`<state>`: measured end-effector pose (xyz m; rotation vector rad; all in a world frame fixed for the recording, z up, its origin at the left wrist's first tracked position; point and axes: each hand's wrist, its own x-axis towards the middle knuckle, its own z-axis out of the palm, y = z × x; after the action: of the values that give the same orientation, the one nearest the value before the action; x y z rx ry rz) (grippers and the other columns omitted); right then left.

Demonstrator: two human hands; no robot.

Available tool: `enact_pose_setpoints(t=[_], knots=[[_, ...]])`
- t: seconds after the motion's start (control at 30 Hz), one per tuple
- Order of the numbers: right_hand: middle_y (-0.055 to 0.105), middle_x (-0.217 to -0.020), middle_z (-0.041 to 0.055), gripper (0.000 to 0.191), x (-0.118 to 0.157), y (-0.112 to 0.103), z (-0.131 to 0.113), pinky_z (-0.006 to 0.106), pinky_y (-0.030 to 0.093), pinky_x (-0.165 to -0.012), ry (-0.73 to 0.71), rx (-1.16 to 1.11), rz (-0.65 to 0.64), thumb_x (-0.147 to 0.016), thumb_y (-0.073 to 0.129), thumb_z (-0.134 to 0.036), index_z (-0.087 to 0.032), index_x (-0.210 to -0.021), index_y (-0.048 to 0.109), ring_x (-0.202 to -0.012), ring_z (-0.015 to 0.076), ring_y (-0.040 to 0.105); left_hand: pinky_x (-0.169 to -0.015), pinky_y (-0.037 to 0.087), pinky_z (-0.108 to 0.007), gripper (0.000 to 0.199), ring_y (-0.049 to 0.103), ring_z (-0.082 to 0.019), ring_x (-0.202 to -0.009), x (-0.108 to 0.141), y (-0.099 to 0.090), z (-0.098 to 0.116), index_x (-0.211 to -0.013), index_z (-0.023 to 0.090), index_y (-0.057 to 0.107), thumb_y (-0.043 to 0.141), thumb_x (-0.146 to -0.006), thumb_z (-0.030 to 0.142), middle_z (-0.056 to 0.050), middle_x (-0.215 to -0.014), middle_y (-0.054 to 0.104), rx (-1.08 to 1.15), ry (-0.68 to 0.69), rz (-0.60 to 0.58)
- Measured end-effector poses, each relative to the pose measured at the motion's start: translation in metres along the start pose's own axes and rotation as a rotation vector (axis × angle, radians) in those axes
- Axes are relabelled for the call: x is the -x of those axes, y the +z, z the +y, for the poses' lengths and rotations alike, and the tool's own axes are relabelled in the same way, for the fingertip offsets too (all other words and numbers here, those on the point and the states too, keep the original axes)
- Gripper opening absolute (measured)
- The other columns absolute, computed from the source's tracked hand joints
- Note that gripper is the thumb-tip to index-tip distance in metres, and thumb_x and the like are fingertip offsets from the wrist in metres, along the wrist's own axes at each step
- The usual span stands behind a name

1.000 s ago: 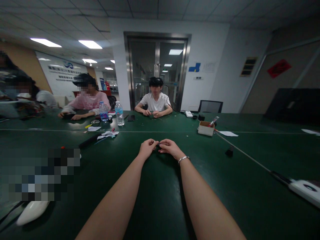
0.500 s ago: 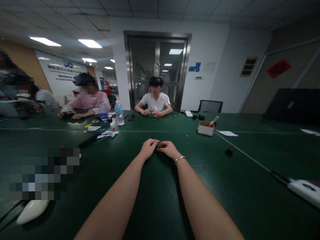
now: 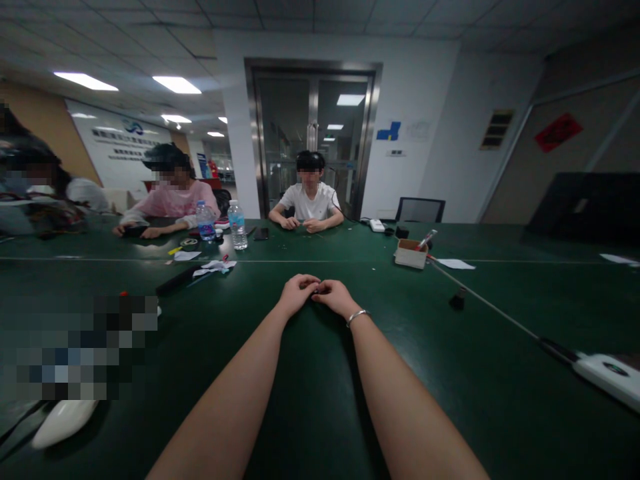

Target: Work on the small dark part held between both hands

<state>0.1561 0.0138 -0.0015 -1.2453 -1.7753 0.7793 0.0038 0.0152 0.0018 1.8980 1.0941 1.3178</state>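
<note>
Both my arms reach forward over the dark green table, and the hands meet near its middle. My left hand has its fingers curled and its fingertips against a small dark object. My right hand, with a silver bangle on the wrist, pinches the same object from the other side. Fingers cover most of it, so its kind cannot be made out.
A small box holding a pen-like item stands ahead right, near a black brush-like piece. A cable runs to a white power strip. Left are water bottles, crumpled paper and a white object. A person sits opposite.
The fingers have shifted slightly around the small dark object, which shows less now. The whole view has moved a little; both hands stay together in the same place.
</note>
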Motion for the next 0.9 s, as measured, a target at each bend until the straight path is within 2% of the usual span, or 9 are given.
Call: enact_pose_setpoints(t=[0.23,0.37,0.47,0.6,0.67,0.73,0.8,0.9], knots=[[0.061,-0.064,-0.0005,0.02,-0.003,0.008,0.005,0.022,0.039,-0.056,-0.027,0.105,0.057,-0.059,0.073,-0.027,-0.015,-0.066,0.059,-0.061,0.012,0.054,-0.063,0.047,-0.025,0.025,0.059,-0.014,-0.068,-0.001,0.004,0.002,-0.077,0.016,0.062,0.068,-0.067,0.039,-0.004,-0.076,0.065,-0.139,-0.083,0.1],[0.061,-0.065,-0.0006,0.019,-0.002,0.009,0.005,0.021,0.037,-0.054,-0.034,0.122,0.055,-0.06,0.072,-0.027,-0.015,-0.067,0.058,-0.06,0.0117,0.054,-0.06,0.045,-0.026,0.032,0.057,-0.014,-0.064,-0.001,0.005,0.008,-0.074,0.017,0.06,0.07,-0.063,0.045,-0.003,-0.071,0.063,-0.25,-0.122,0.123],[0.061,-0.065,-0.0008,0.02,-0.001,0.009,0.004,0.022,0.038,-0.054,-0.02,0.113,0.054,-0.06,0.073,-0.028,-0.015,-0.068,0.059,-0.06,0.0117,0.054,-0.067,0.048,-0.028,0.032,0.06,-0.016,-0.073,-0.003,0.0,0.014,-0.079,0.017,0.062,0.071,-0.063,0.043,-0.006,-0.081,0.065,-0.214,-0.128,0.061],[0.063,-0.07,0.0,0.023,0.0,0.009,0.003,0.023,0.041,-0.058,-0.004,0.057,0.052,-0.057,0.075,-0.027,-0.015,-0.071,0.06,-0.063,0.0116,0.055,-0.086,0.046,-0.031,0.032,0.06,-0.017,-0.096,-0.009,-0.012,0.022,-0.102,0.017,0.062,0.062,-0.072,0.028,-0.008,-0.107,0.064,0.005,-0.028,-0.122],[0.063,-0.07,0.0001,0.023,0.0,0.009,0.003,0.023,0.041,-0.059,0.002,0.047,0.053,-0.057,0.075,-0.026,-0.015,-0.071,0.06,-0.064,0.0117,0.056,-0.089,0.045,-0.032,0.035,0.059,-0.017,-0.099,-0.012,-0.019,0.025,-0.107,0.017,0.062,0.057,-0.072,0.019,-0.008,-0.109,0.065,0.059,0.001,-0.242],[0.062,-0.07,-0.0002,0.023,0.0,0.008,0.002,0.023,0.042,-0.059,0.006,0.053,0.055,-0.057,0.076,-0.026,-0.015,-0.071,0.06,-0.064,0.012,0.056,-0.09,0.045,-0.032,0.034,0.061,-0.017,-0.095,-0.013,-0.024,0.026,-0.102,0.017,0.066,0.055,-0.07,0.014,-0.006,-0.103,0.067,0.012,0.002,-0.333],[0.063,-0.071,-0.0004,0.023,0.0,0.008,0.001,0.023,0.042,-0.06,0.006,0.059,0.055,-0.057,0.076,-0.025,-0.016,-0.07,0.059,-0.065,0.0124,0.057,-0.087,0.046,-0.03,0.032,0.061,-0.016,-0.09,-0.014,-0.027,0.028,-0.096,0.019,0.069,0.052,-0.07,0.011,-0.004,-0.096,0.069,-0.102,0.01,-0.355],[0.063,-0.071,-0.0007,0.023,0.002,0.007,-0.001,0.023,0.042,-0.06,0.008,0.059,0.051,-0.057,0.076,-0.025,-0.016,-0.069,0.059,-0.066,0.0126,0.058,-0.081,0.047,-0.026,0.031,0.061,-0.016,-0.085,-0.012,-0.026,0.032,-0.091,0.022,0.071,0.051,-0.071,0.01,-0.002,-0.093,0.069,-0.271,0.044,-0.288]])
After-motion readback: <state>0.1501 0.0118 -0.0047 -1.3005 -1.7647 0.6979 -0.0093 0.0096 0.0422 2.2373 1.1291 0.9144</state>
